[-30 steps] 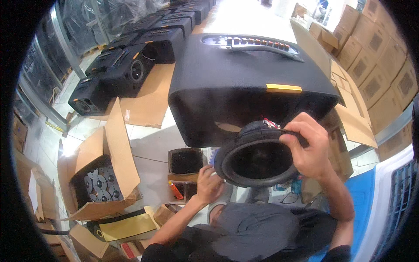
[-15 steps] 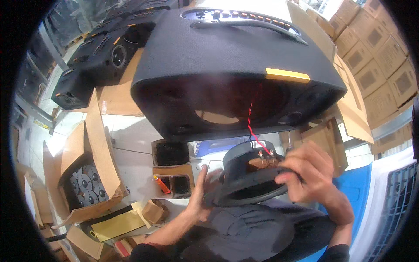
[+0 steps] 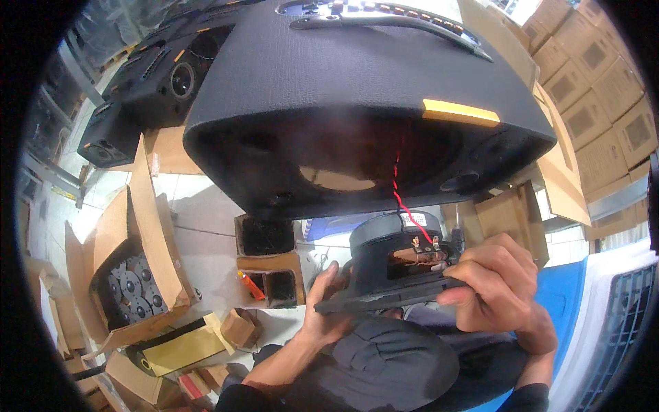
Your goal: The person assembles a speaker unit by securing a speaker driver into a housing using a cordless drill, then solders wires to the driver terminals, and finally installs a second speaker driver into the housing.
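Note:
A round black speaker driver [image 3: 374,264] is held between my hands above my lap, its magnet side up and its rim now nearly edge-on. My left hand [image 3: 325,312] grips the rim's left side, thumb up and the other fingers partly hidden. With curled fingers, my right hand [image 3: 498,285] pinches the right edge near the metal terminals. A twisted red and black wire [image 3: 403,201] runs from the driver's terminals up to the large black speaker cabinet [image 3: 329,82]. That cabinet's front has a big round opening. A thin rod with a dark body [image 3: 456,230] stands beside my right hand; whether it is held I cannot tell.
At the left, an open carton [image 3: 171,275] holds several grey round parts. Dark-lined cardboard boxes [image 3: 301,264] stand on the tiled floor, with an orange tube [image 3: 251,285] in one. More black cabinets [image 3: 154,93] lie far left; stacked cartons [image 3: 583,89] rise at the right.
The driver has tilted, so its rim shows edge-on and its open frame and terminals show more. My right hand has shifted slightly right. The cabinet appears larger and nearer in view.

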Tool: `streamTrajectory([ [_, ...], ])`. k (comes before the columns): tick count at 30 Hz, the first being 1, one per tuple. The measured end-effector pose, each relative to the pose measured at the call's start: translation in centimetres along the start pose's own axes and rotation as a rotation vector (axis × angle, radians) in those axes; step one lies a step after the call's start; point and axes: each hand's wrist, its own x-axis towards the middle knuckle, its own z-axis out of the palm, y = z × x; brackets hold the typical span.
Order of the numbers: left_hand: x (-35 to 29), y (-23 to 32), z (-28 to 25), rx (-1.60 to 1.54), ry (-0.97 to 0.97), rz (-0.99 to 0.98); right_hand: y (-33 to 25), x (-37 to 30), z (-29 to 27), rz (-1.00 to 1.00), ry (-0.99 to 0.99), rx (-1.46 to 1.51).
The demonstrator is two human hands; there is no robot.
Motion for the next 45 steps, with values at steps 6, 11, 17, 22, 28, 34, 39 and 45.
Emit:
streamTrajectory([
  [6, 0.6, 0.6, -0.1, 0.358, 0.092, 0.064, -0.3, -0.5, 0.3, 0.041, -0.002, -0.038],
  [11, 2.2, 4.9, 1.6, 1.049, 0.099, 0.516, -0.3, -0.2, 1.1, -0.019, -0.034, 0.028],
  [17, 2.8, 5.5, 4.3, 1.089, -0.185, 0.531, -0.4, 0.4, 0.9, 0.027, -0.043, -0.013],
  [22, -0.8, 3.7, 2.3, 0.406, 0.187, -0.072, 0.5, 0.3, 1.9, 0.096, 0.049, 0.026],
  [28, -2.6, 0.1, 1.0, 0.187, -0.153, -0.002, 1.5, 1.0, 2.5, 0.052, 0.098, 0.014],
  [34, -1.7, 0.1, 1.5, -0.054, -0.208, -0.025, -0.8, 1.2, 0.6, 0.009, 0.020, -0.102],
  [39, -2.3, -0.3, 1.6, -0.028, -0.098, 0.023, -0.6, 1.5, 0.4, 0.005, 0.018, -0.102],
  [45, -3.1, -0.2, 1.6, 0.139, -0.200, 0.287, 1.2, 2.2, 1.0, 0.207, 0.194, 0.052],
])
